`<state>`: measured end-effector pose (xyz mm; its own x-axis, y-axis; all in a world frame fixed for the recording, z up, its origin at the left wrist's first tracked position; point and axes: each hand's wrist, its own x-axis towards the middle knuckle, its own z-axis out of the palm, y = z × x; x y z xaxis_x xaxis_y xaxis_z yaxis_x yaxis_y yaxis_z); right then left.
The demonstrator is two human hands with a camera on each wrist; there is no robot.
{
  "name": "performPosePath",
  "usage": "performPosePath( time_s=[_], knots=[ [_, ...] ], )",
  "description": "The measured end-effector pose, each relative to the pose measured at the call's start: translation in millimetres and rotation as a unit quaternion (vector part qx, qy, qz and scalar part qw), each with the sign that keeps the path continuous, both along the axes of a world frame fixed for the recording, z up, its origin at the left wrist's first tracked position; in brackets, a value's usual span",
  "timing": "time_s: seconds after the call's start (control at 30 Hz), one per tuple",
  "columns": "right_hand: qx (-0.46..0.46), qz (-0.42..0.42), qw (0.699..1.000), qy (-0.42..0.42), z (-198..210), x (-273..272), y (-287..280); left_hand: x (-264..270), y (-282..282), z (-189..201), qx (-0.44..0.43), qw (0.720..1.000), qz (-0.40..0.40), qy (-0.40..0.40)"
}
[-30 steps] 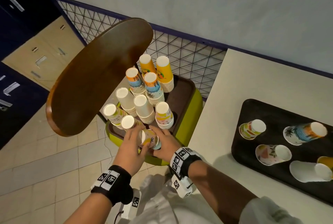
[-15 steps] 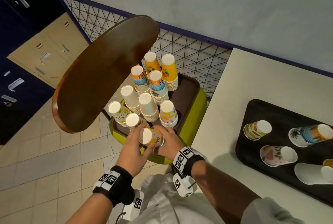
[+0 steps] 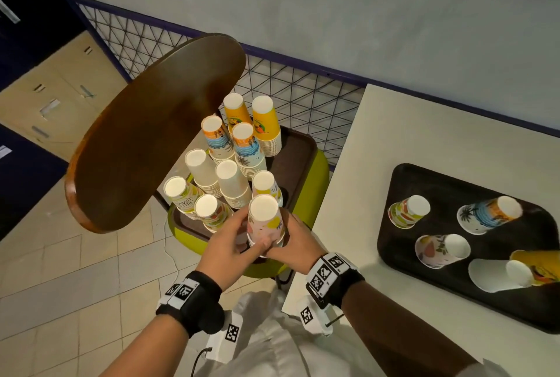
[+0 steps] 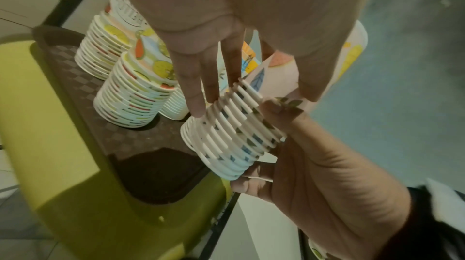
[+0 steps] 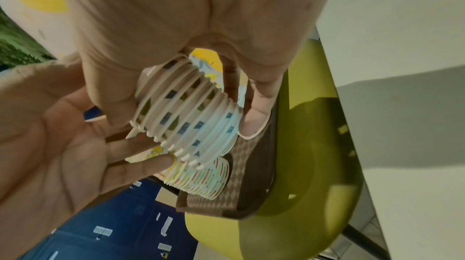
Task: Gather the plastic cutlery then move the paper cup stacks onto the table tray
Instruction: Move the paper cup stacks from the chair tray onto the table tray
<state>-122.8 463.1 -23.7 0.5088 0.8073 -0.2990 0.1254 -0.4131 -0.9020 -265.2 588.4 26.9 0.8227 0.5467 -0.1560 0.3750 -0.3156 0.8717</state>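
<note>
Two hands, left hand (image 3: 230, 243) and right hand (image 3: 295, 244), clasp one upright cup stack (image 3: 265, 222) above the chair's brown tray (image 3: 303, 161); the black table tray (image 3: 454, 191) lies on the bench to the right, nearer the right hand. Left wrist view: fingers (image 4: 198, 85) curl round the stack's rims. Right wrist view: fingers (image 5: 113, 93) wrap them too.

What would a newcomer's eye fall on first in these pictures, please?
Probably the stack of paper cups held between the left hand and the right hand, just above the brown tray crowded with more stacks. To the right, single cups lie tipped over on the black tray.
</note>
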Motion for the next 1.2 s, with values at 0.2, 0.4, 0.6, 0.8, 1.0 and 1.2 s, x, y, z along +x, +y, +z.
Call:
performPosePath(
  time_s=[0.2, 0.4, 0.6, 0.8, 1.0, 1.2],
  knots=[
    [0.003, -0.049, 0.999, 0.016, 6, 21, -26, 33, -13, 19, -0.018, 0.998, -0.065, -0.020],
    [0.023, -0.101, 0.994, 0.018, 29, 42, -64, 68, -36, 30, -0.017, 0.993, -0.115, -0.031],
    [0.034, -0.181, 0.983, 0.004, 58, 68, -145, 125, -94, 43, 0.020, 0.979, -0.199, -0.038],
    [0.016, -0.255, 0.965, -0.059, 80, 99, -228, 182, -170, 70, 0.013, 0.965, -0.249, -0.081],
    [0.012, -0.327, 0.940, -0.095, 82, 122, -285, 227, -231, 84, 0.059, 0.938, -0.323, -0.108],
    [-0.039, -0.332, 0.937, -0.099, 54, 137, -303, 246, -253, 60, 0.084, 0.930, -0.347, -0.090]
  ],
)
